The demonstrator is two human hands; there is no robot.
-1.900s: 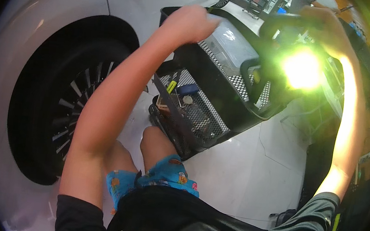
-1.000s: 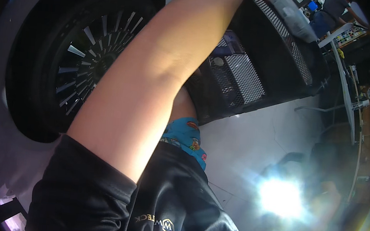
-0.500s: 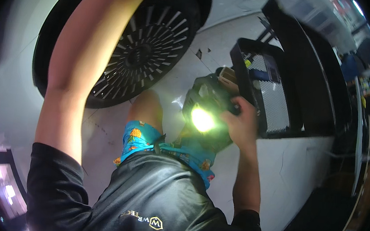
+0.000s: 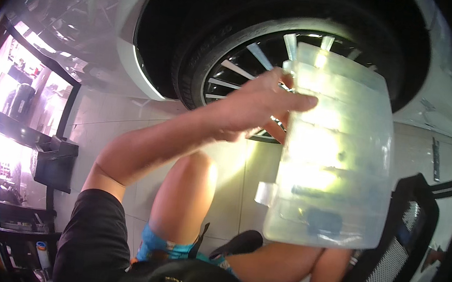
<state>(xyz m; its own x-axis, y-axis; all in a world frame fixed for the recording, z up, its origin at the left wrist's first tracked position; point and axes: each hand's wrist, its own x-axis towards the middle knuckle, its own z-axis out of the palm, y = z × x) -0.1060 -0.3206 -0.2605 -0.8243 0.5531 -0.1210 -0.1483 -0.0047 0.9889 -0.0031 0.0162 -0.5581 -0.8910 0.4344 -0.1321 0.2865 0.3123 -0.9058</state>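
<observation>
Along the upper left edge of the translucent plastic case (image 4: 363, 154), our left hand (image 4: 262, 103) is clamped on, thumb (image 4: 301, 102) across its face. Right hand's hidden behind the case, our right forearm (image 4: 329, 273) leading up there; can't tell its grip. Bright light (image 4: 315, 147) glows through mid-case; dark blue item (image 4: 324, 221) inside near the bottom edge. Car wheel (image 4: 238, 70) behind, black mesh basket (image 4: 392, 227) just off the case's lower right corner.

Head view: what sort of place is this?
Probably a car workshop or garage: a car wheel under bodywork, a black mesh tray, and a translucent case in the left hand.
</observation>
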